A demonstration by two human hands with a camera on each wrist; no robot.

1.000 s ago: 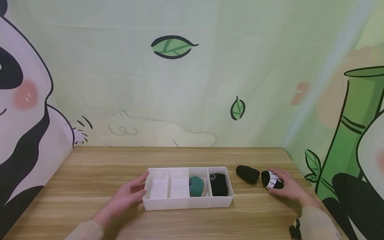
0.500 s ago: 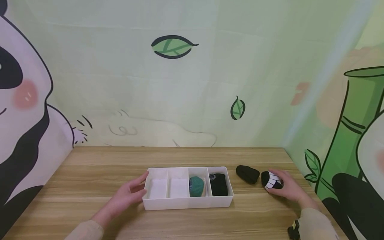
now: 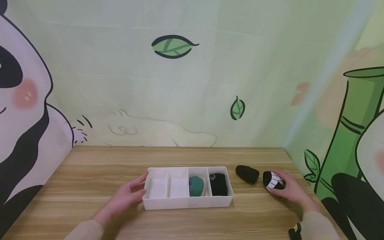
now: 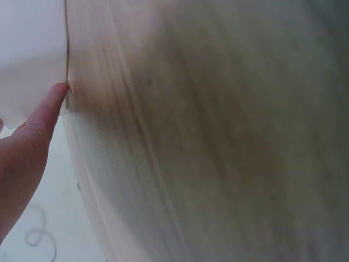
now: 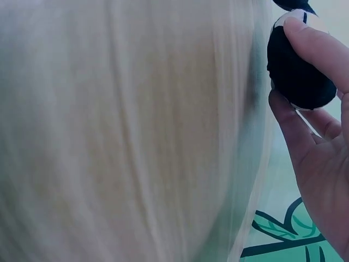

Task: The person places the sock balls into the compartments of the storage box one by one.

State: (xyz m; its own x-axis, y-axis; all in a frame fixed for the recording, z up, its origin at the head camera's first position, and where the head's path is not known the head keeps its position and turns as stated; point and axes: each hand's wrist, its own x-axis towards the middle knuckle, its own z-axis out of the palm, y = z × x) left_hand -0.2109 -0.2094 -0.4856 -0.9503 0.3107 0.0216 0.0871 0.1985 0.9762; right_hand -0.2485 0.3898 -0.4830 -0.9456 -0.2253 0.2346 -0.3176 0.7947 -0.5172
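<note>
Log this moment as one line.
left hand: touching white tray at left end; right hand: holding black-and-white bundle; third compartment from left: teal bundle; fourth: black bundle; right of tray: dark bundle

Black-and-white bundle (image 3: 272, 180) between right fingers (image 3: 280, 173)

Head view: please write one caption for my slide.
Left hand touches a white four-compartment box; right hand grips a black-and-white rolled sock beside a black rolled sock.
</note>
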